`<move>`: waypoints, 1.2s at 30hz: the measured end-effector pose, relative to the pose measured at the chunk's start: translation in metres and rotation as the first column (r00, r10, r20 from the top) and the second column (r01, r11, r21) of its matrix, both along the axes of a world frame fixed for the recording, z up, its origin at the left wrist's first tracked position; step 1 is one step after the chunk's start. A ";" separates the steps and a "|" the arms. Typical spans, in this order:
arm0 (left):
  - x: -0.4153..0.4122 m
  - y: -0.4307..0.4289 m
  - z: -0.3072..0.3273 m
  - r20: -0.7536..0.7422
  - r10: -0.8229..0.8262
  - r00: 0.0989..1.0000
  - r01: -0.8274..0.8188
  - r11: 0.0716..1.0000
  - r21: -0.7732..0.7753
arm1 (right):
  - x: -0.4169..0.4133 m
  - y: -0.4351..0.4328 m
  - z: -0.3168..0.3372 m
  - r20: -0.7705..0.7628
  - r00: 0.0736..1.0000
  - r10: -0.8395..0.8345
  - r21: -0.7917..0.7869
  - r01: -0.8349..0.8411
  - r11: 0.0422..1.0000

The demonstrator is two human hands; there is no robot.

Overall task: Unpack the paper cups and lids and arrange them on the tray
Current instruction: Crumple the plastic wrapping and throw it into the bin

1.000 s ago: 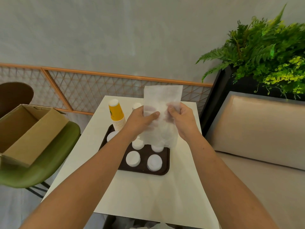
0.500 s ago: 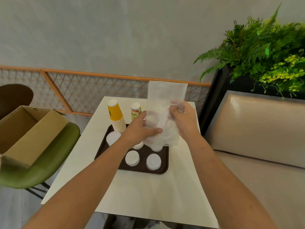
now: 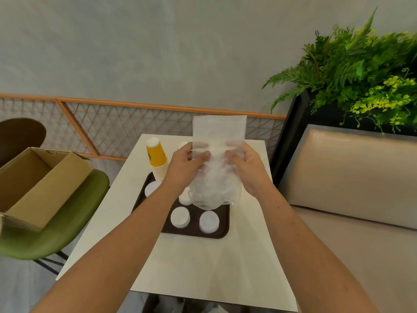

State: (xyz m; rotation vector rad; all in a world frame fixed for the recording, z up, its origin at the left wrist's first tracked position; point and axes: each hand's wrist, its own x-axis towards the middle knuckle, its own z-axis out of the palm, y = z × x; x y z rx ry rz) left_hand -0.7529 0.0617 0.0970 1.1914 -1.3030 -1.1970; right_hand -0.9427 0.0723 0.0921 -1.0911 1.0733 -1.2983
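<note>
Lids (image 3: 180,217) are partly out already: four white ones lie flat on the dark tray (image 3: 222,233), and the yellow cup stack (image 3: 158,160) stands upside down at its far left corner. What's left is in the plastic bag (image 3: 217,177), held up over the tray's far side with its flat end standing up and the bulgy end hanging down.

Both hands are clamped on the bag about halfway up. The left hand (image 3: 184,164) and right hand (image 3: 247,166) each pinch an edge, thumbs on the near face and fingers showing through the plastic behind.

What I'd worry about is that film, which looks thin and slippery. I can't tell which end is open. If the bottom gives way or gets tugged too hard, the whole load could drop at once and scatter the lids already laid out, or bounce off onto the table (image 3: 203,267). The cup stack is just beside the left wrist too, so a sideways jerk could tip it.

Compared with half a second ago, the left hand was lower and wrapped across the bag's belly, and now it's up level with the right. The small patterned cup (image 3: 182,145) behind the stack was in plain sight then but is mostly hidden by that hand now.
</note>
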 end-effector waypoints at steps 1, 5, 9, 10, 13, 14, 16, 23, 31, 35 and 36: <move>0.000 0.001 0.001 -0.006 0.013 1.000 -0.013 1.000 -0.001 | -0.001 0.001 0.001 0.011 0.999 0.031 0.015 -0.031 0.999; 0.001 0.006 -0.002 -0.022 -0.001 1.000 0.001 0.999 0.032 | -0.005 0.006 0.002 -0.128 0.992 0.000 0.012 0.002 1.000; 0.002 0.012 -0.004 -0.015 -0.024 1.000 0.025 0.998 0.059 | -0.007 0.011 0.005 -0.114 0.993 -0.023 0.005 0.024 1.000; 0.002 0.013 -0.003 -0.008 -0.016 1.000 0.016 0.998 0.056 | -0.007 0.012 0.005 -0.090 0.996 0.000 0.021 0.001 1.000; 0.003 0.016 -0.001 -0.003 -0.004 1.000 0.004 0.999 0.047 | -0.007 0.016 0.004 -0.037 0.998 0.056 0.076 -0.053 0.996; 0.004 0.017 -0.001 -0.016 -0.004 1.000 0.005 0.999 0.052 | -0.007 0.018 0.005 -0.023 0.998 0.063 0.088 -0.061 0.994; 0.005 0.019 0.000 -0.056 -0.013 0.998 0.017 0.997 0.071 | -0.007 0.020 0.006 0.031 0.995 0.091 0.102 -0.093 0.990; 0.008 0.021 0.011 -0.292 -0.119 0.949 0.161 0.979 0.125 | -0.011 0.022 0.015 0.219 0.962 0.161 0.029 -0.171 0.985; 0.014 0.015 0.027 -0.297 -0.246 0.922 0.276 0.959 0.061 | -0.021 0.028 0.026 0.182 0.960 0.213 -0.111 -0.195 0.974; 0.017 0.012 0.027 -0.280 -0.253 0.926 0.282 0.957 0.067 | -0.027 0.026 0.025 0.104 0.966 0.237 -0.097 -0.228 0.969; 0.018 0.010 0.027 -0.271 -0.240 0.932 0.271 0.959 0.085 | -0.028 0.025 0.024 0.074 0.968 0.238 -0.091 -0.232 0.969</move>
